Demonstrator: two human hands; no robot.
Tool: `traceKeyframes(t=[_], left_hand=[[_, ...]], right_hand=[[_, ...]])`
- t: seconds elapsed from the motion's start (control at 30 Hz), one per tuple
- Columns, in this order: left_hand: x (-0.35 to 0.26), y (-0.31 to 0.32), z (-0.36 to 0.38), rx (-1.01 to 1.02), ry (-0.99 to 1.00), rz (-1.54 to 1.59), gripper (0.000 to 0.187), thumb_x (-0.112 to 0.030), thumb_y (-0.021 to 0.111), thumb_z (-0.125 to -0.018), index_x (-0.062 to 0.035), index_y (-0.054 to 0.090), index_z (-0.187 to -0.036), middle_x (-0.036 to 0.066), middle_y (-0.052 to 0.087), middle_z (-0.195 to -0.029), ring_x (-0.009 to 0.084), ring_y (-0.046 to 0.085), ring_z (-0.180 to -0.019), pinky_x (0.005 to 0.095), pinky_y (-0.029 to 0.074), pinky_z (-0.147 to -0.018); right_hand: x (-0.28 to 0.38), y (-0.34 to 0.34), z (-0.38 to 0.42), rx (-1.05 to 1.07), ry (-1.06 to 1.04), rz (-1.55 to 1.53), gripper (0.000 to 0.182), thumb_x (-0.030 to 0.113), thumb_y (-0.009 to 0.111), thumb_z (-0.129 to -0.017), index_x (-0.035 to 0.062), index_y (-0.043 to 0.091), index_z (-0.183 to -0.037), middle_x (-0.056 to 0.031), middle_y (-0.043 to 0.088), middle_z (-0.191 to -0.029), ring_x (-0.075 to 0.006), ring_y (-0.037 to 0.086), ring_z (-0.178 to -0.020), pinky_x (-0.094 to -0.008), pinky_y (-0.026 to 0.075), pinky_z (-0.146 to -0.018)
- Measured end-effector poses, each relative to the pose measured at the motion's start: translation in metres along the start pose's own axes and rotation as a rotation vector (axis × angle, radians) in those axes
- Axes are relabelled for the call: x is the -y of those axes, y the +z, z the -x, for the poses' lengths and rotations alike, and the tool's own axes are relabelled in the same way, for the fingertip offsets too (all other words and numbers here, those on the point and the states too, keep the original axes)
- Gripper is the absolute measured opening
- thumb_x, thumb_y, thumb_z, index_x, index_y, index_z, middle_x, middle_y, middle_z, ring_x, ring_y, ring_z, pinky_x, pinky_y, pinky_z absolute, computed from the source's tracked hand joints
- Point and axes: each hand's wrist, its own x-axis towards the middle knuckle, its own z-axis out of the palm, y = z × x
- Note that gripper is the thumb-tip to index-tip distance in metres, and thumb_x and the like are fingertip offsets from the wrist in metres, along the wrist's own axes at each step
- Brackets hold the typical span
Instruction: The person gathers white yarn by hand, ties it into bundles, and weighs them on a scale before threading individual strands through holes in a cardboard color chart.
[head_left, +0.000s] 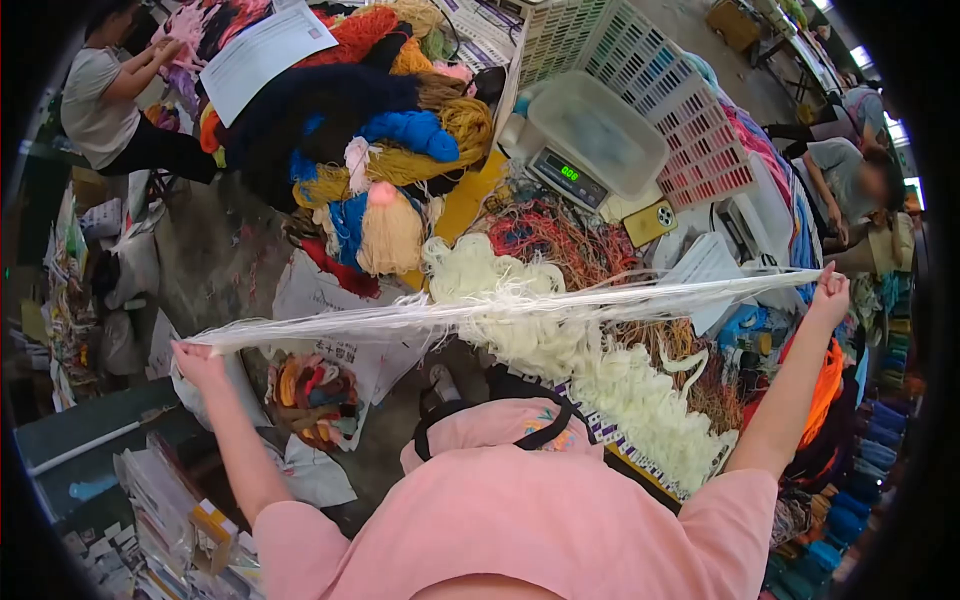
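Observation:
A long hank of white yarn (400, 320) is stretched almost level across the view, its strands drawn tight with loose wisps along it. My left hand (203, 364) is closed on one end at the far left, and my right hand (831, 298) grips the other end at the right, a little higher. Both arms are spread wide. Beneath the stretched strands lies a pile of cream yarn hanks (640, 390) on the table. Tangled red thread (550, 235) lies just beyond the hank.
Behind are a digital scale (568, 178) reading 0.08 with a plastic tub (600, 125) on it, a phone (650, 222) and a white basket (690, 130). Coloured yarn (410, 135) is heaped at left. A bag of yarn (312, 400) sits below. Other people (110, 100) sit nearby.

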Motion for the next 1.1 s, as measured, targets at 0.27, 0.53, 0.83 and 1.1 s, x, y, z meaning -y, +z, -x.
traceKeyframes(t=[0.27, 0.53, 0.83, 1.1], left_hand=[[0.182, -0.002, 0.156, 0.456, -0.957, -0.355, 0.012, -0.015, 0.053, -0.074, -0.0069, 0.054, -0.082, -0.007, 0.033, -0.050, 0.0035, 0.027, -0.038, 0.0193, 0.025, -0.037], [0.329, 0.062, 0.310, 1.464, 0.021, -1.328, 0.028, -0.027, 0.063, -0.061, -0.0002, 0.057, -0.065, 0.011, 0.056, -0.059, 0.0227, 0.055, -0.056, 0.0325, 0.042, -0.052], [0.366, 0.071, 0.279, 1.723, -0.291, -1.256, 0.025, -0.014, 0.059, -0.067, 0.0033, 0.055, -0.085, 0.010, 0.058, -0.080, 0.0193, 0.055, -0.070, 0.0325, 0.042, -0.062], [0.222, 0.092, 0.311, 1.405, -0.808, -0.975, 0.008, -0.004, 0.052, -0.072, -0.0066, 0.044, -0.074, -0.004, 0.039, -0.057, 0.0024, 0.031, -0.041, 0.0171, 0.021, -0.037]], right_hand=[[-0.068, 0.020, 0.163, -0.283, 0.618, -0.019, 0.023, 0.013, 0.039, -0.083, -0.0040, 0.044, -0.098, 0.0030, 0.033, -0.051, -0.0040, 0.028, -0.038, -0.0169, 0.044, -0.050], [-0.187, 0.084, 0.298, -0.235, 1.092, -0.031, 0.021, 0.022, 0.049, -0.076, 0.0038, 0.051, -0.087, 0.0009, 0.048, -0.055, -0.0089, 0.046, -0.051, -0.0225, 0.041, -0.051], [-0.240, 0.124, 0.358, -0.097, 1.258, 0.136, 0.015, 0.017, 0.051, -0.072, 0.0022, 0.053, -0.070, 0.0051, 0.027, -0.047, -0.0063, 0.030, -0.042, -0.0232, 0.034, -0.038], [-0.249, 0.186, 0.364, 0.241, 0.930, 0.605, 0.025, 0.022, 0.057, -0.064, -0.0020, 0.052, -0.070, -0.0077, 0.051, -0.060, -0.0168, 0.050, -0.048, -0.0268, 0.043, -0.034]])
